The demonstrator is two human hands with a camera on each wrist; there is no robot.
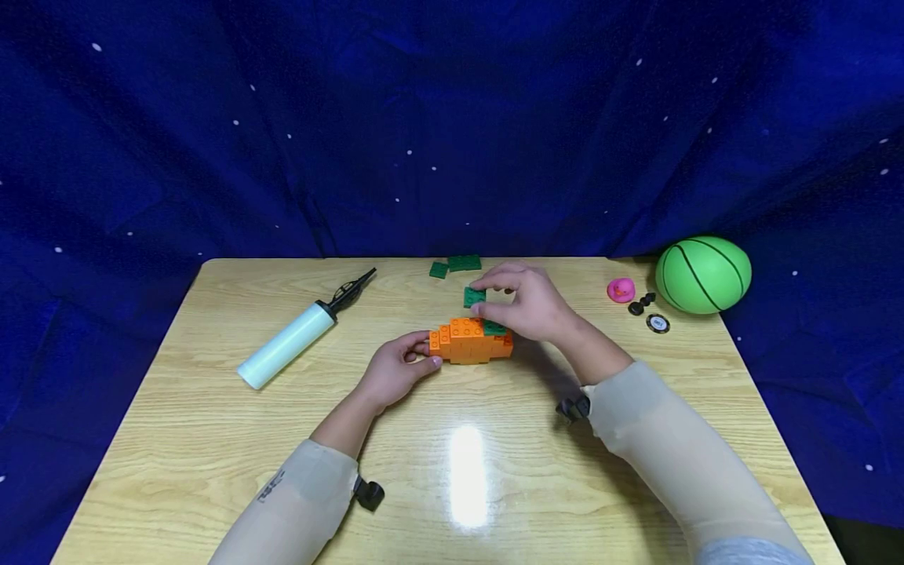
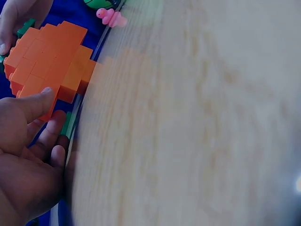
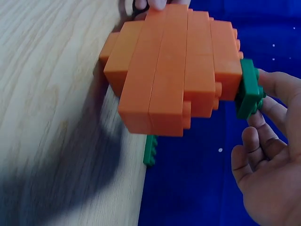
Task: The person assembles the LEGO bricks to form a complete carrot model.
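Observation:
A stepped build of orange toy bricks (image 1: 466, 343) stands on the wooden table, studs up. My left hand (image 1: 395, 370) holds its left end, thumb on the near side; in the left wrist view that thumb lies against the orange wall. Above the build, my right hand (image 1: 526, 304) pinches a green toy brick (image 1: 475, 297) between thumb and forefinger. Another green brick (image 1: 494, 328) shows on top of the orange, partly under the right hand. In the right wrist view, green brick (image 3: 249, 89) appears at the orange studs beside the fingers; whether it is pressed on, I cannot tell.
Two loose green bricks, a small one (image 1: 439, 270) and a longer one (image 1: 464, 263), lie at the table's back edge. A hand pump (image 1: 288, 344) lies left. At right are a pink rubber duck (image 1: 621, 290), small black pieces (image 1: 636, 308), a round chip (image 1: 658, 323) and a green ball (image 1: 703, 275).

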